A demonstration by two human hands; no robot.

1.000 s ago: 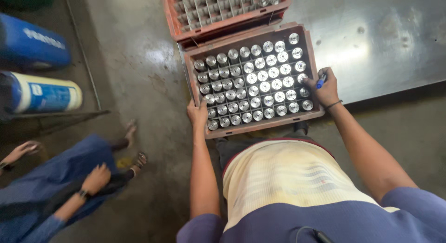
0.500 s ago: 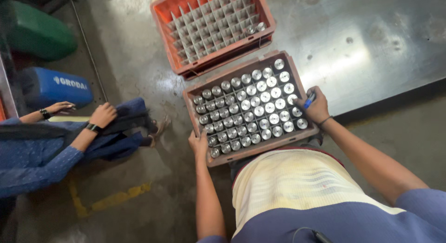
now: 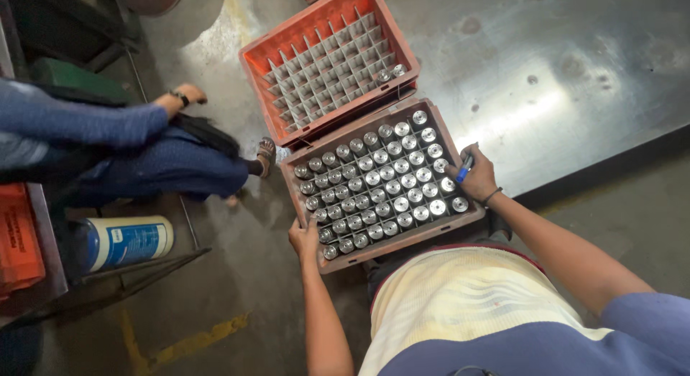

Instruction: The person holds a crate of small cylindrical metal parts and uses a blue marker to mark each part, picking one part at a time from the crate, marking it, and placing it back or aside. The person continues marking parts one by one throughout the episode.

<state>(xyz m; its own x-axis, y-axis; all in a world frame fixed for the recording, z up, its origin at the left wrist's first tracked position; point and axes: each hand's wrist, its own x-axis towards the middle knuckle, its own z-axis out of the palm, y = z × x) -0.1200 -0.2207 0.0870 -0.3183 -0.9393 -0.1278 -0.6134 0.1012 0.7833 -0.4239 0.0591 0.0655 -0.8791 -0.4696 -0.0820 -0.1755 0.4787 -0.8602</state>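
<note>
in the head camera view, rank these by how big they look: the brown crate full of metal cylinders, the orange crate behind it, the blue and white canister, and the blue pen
1. brown crate and orange crate: look alike, unranked.
2. blue and white canister.
3. blue pen, in the right hand.

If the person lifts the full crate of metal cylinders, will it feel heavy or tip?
Probably heavy: the brown crate is packed with metal cylinders. Dividers likely keep them from rolling. The left hand and right hand at opposite ends should limit tipping.

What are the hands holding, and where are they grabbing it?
Both hands carry the brown crate of metal cylinders: left hand at its left edge, right hand, also holding a blue pen, at its right edge.
</note>
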